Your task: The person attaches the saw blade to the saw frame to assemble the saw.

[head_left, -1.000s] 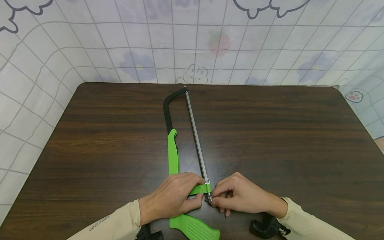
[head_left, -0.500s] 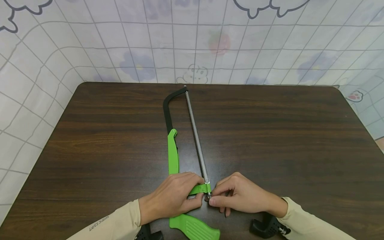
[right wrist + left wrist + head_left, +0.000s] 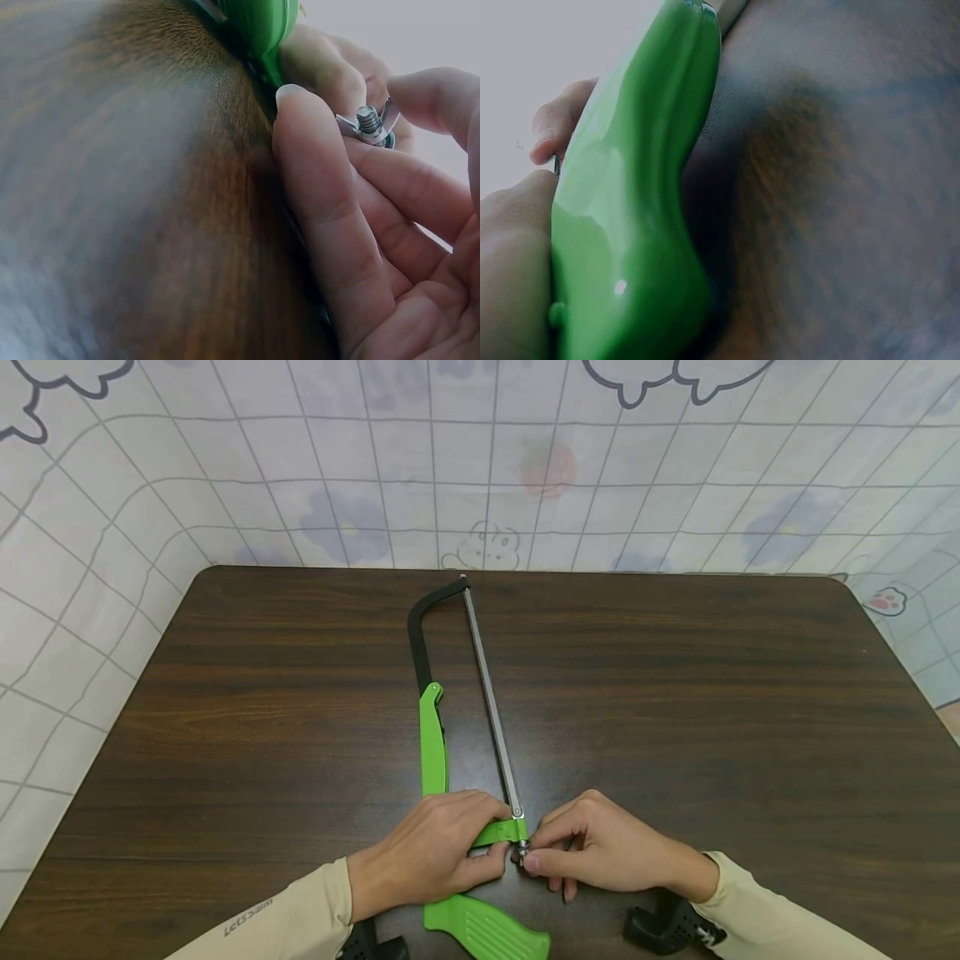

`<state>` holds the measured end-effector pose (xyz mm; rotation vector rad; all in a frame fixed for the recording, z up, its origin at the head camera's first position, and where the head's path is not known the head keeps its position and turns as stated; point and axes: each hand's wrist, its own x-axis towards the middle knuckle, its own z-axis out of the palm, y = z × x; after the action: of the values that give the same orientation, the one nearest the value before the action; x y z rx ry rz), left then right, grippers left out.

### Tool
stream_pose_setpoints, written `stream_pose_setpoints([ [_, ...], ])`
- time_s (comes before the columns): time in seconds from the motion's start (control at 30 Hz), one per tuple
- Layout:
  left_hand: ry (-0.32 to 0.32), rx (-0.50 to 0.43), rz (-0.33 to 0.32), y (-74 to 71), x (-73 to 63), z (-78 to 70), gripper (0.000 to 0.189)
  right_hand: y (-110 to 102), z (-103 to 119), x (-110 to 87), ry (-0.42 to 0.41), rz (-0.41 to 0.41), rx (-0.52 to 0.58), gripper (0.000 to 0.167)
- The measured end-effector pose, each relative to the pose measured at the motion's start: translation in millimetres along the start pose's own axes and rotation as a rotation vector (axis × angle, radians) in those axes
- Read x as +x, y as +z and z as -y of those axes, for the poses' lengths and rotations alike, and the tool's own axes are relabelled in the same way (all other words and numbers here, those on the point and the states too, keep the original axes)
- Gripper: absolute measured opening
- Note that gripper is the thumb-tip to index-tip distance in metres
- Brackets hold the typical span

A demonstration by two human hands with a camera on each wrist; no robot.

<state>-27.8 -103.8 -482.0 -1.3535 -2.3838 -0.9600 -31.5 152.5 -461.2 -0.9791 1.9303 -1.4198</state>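
A hacksaw (image 3: pixel 433 743) with a green and black frame lies on the dark wooden table, its silver blade (image 3: pixel 491 702) on the right side. My left hand (image 3: pixel 438 843) grips the short green arm at the blade's near end, thumb on the near side and fingers on the far side. Just below that arm, my right hand (image 3: pixel 600 847) pinches a small metal wing nut (image 3: pixel 522 852) between thumb and fingers. The right wrist view shows the wing nut (image 3: pixel 369 129) on its threaded bolt, a fingertip against one wing. In the left wrist view the green handle (image 3: pixel 630 195) hides much of the left hand.
The brown tabletop (image 3: pixel 712 710) reaches out on both sides of the saw. Behind it hangs a white gridded cloth (image 3: pixel 480 460) with printed figures. A black wrist device (image 3: pixel 660 927) sits under the right forearm, and another (image 3: pixel 371 943) under the left.
My right thumb and fingers have shifted slightly on the wing nut, covering it differently from frame to frame. My left hand and the hacksaw have stayed in place.
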Motion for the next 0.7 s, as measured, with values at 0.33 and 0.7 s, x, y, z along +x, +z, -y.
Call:
stream_pose_setpoints([
  [0.33,-0.05,0.004,0.024,-0.3,0.1,-1.1,0.023,-1.9,2.4,0.4,-0.015,0.019,0.015,0.018],
  [0.7,-0.05,0.006,0.026,-0.6,0.4,-1.9,0.023,-2.9,-1.9,-0.6,-0.036,0.03,0.02,0.019],
])
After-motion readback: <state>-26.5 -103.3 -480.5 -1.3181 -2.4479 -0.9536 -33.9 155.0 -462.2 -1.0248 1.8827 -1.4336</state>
